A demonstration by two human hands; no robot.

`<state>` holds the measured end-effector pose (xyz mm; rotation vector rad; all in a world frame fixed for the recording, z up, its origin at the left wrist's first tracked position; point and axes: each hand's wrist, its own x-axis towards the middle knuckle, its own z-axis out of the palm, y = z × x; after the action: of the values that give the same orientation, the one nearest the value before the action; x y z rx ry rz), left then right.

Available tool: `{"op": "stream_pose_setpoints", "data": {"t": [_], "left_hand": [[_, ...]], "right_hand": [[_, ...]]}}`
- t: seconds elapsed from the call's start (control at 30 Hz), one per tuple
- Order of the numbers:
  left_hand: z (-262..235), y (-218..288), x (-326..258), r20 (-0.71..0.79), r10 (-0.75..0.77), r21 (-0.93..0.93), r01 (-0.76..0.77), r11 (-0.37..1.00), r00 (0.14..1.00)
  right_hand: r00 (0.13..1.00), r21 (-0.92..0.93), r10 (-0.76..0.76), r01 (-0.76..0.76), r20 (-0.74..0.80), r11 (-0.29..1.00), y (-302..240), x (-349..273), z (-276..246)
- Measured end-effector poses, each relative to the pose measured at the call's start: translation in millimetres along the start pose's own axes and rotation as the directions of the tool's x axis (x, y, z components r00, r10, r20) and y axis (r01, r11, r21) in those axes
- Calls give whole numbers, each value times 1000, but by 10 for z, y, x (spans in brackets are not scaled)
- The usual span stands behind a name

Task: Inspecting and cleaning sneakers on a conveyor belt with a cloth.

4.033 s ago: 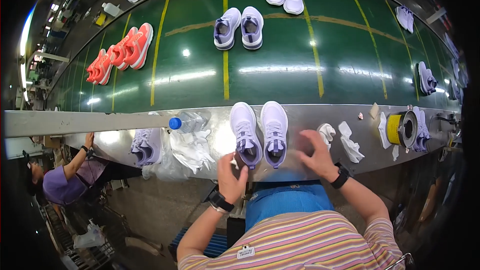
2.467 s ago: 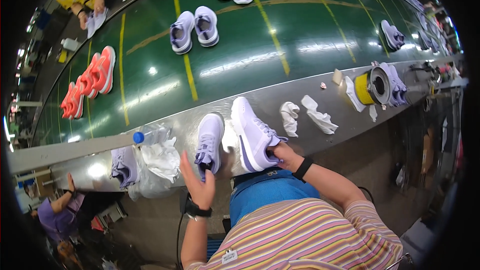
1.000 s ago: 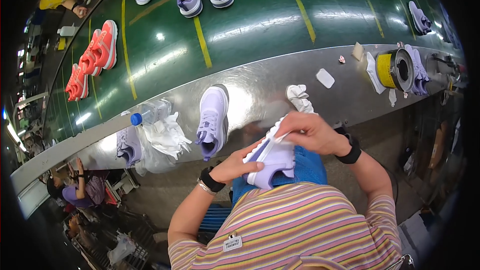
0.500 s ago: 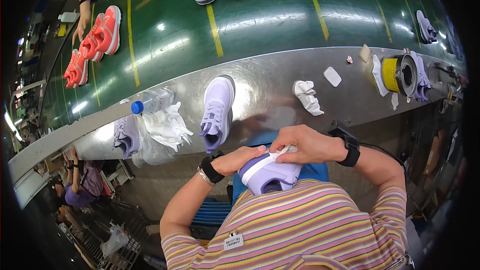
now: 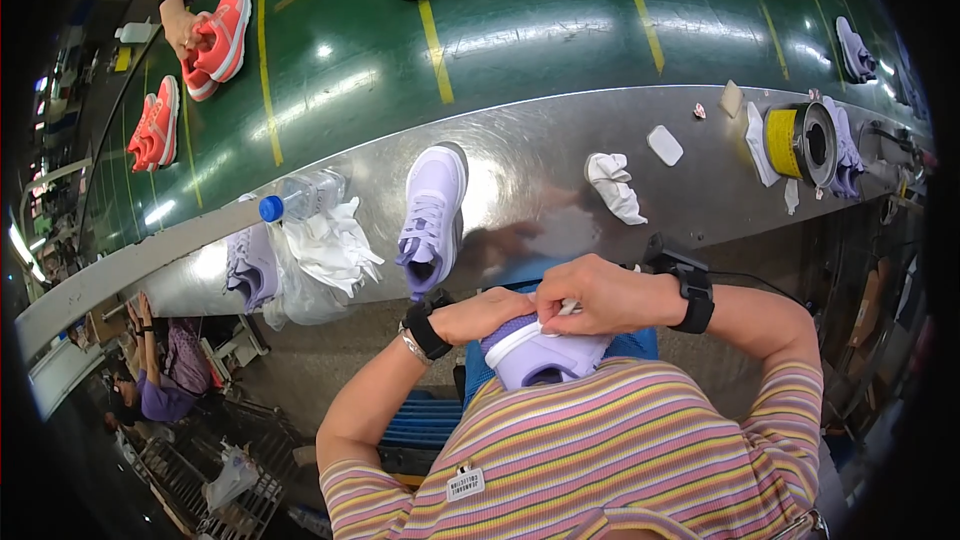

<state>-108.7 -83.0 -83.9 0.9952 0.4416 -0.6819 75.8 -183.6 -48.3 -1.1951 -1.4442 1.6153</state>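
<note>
Close against my striped shirt, a lavender sneaker (image 5: 560, 353) with a white sole lies on its side. My left hand (image 5: 482, 316) is closed on its far end, steadying it. Fingers of my right hand (image 5: 603, 297) pinch a small white cloth (image 5: 568, 307) against the white sole edge; most of the cloth is hidden by the fingers. Just beyond my left hand, another lavender sneaker (image 5: 436, 202) stands upright on the metal ledge, its toe pointing away from me.
On the metal ledge (image 5: 520, 165) lie a crumpled white cloth (image 5: 615, 187), a white block (image 5: 664, 145), a yellow-labelled can (image 5: 797, 145), a clear bottle (image 5: 310, 195) and white rags (image 5: 335, 248). Sneakers stand on the green belt (image 5: 540, 40), where another person's hand (image 5: 180, 28) holds a coral sneaker (image 5: 225, 38).
My right hand has shifted slightly along the sole edge, and less of the cloth shows. Across the belt, the other person's hand has taken hold of a coral sneaker, and that pair has moved apart from the other coral ones.
</note>
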Motion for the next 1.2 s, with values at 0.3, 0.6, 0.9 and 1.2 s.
{"op": "stream_pose_setpoints", "data": {"t": [0.3, 0.6, 0.9, 1.2], "left_hand": [[2, -77, 88, 27, -112, -3, 112, 994, 993], [21, -54, 126, 40, -106, 35, 105, 994, 994], [49, -84, 115, 19, -153, 1, 153, 988, 988], [66, 107, 185, 22, -156, 15, 156, 988, 988]], "right_hand": [[998, 12, 57, -57, 21, 998, 68, -124, -64], [997, -88, -13, 20, 81, 996, 76, -126, -114], [999, -36, 46, -45, 29, 998, 133, -195, -74], [987, -108, 120, -132, -110, 985, 100, -419, -131]]}}
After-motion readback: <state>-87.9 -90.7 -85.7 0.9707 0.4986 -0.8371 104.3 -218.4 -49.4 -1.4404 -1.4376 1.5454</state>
